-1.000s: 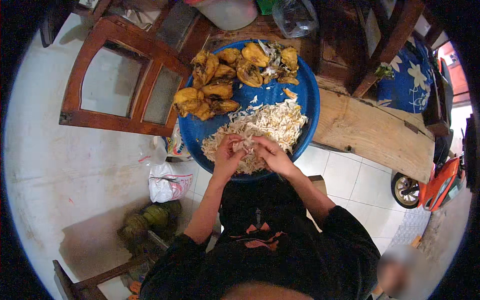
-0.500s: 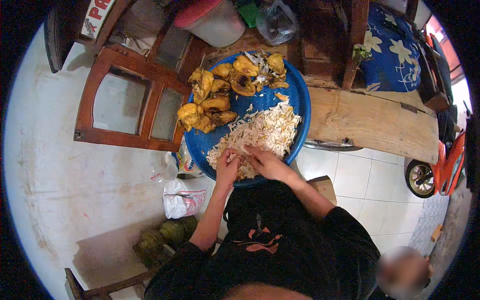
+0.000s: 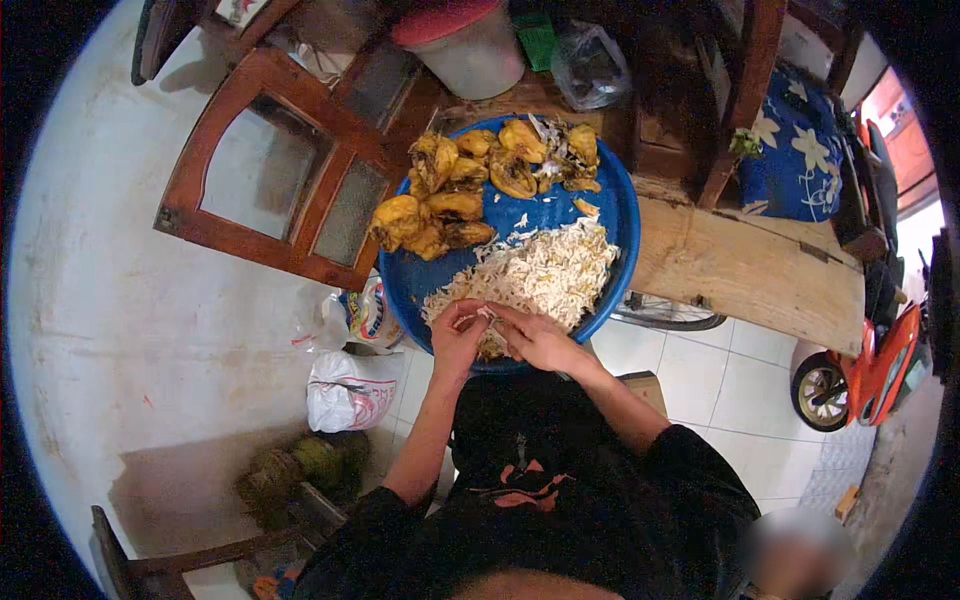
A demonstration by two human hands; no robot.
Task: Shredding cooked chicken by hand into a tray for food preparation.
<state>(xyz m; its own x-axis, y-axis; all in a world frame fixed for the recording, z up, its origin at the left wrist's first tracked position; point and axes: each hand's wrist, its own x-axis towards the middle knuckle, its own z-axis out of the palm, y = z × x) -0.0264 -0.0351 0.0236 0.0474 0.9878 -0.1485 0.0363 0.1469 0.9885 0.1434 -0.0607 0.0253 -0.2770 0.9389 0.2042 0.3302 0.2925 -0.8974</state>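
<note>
your left hand [image 3: 457, 343] and right hand [image 3: 540, 343] meet over the near side of the blue tray [image 3: 629, 230], fingertips drawn narrow, pinching a small pale shred [image 3: 486, 313] between them. the heap of shredded meat [image 3: 560, 272] lies in the tray's near half, under and beyond your hands. yellow-brown cooked pieces [image 3: 455, 207] line the tray's far and left parts; a wooden plank [image 3: 750, 268] stretches right of the tray.
</note>
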